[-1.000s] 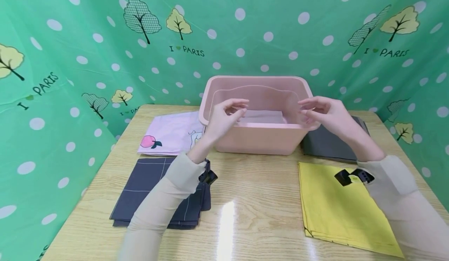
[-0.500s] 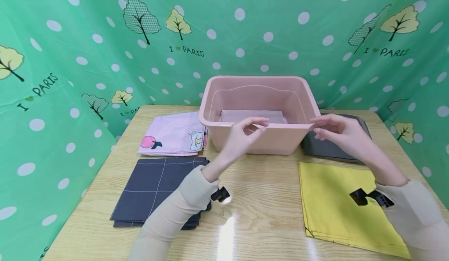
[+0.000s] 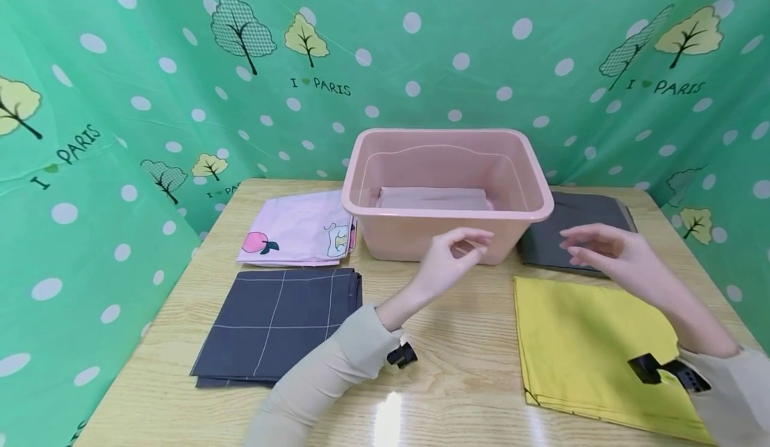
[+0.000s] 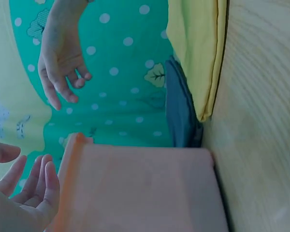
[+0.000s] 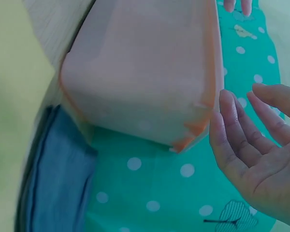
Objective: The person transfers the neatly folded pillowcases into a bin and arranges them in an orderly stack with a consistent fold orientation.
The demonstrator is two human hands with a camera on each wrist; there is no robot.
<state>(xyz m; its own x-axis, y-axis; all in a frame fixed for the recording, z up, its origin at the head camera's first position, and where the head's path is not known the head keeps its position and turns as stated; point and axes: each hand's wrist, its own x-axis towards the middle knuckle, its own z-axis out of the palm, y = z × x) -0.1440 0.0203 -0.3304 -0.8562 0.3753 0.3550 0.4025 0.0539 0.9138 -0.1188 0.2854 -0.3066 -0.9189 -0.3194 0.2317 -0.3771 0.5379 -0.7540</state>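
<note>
Left hand and right hand near a pink bin, fingers loosely curved.
Both grips slack, thumbs a little apart from fingers. Bin between pink cloth and dark gray cloth; pale folded cloth lies inside.

I wear pale off-white sleeves with broad cuffs. Beside each sits a small, angular black device.

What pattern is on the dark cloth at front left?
Thin pale lines form a grid on the dark cloth; best in the head view.
</note>
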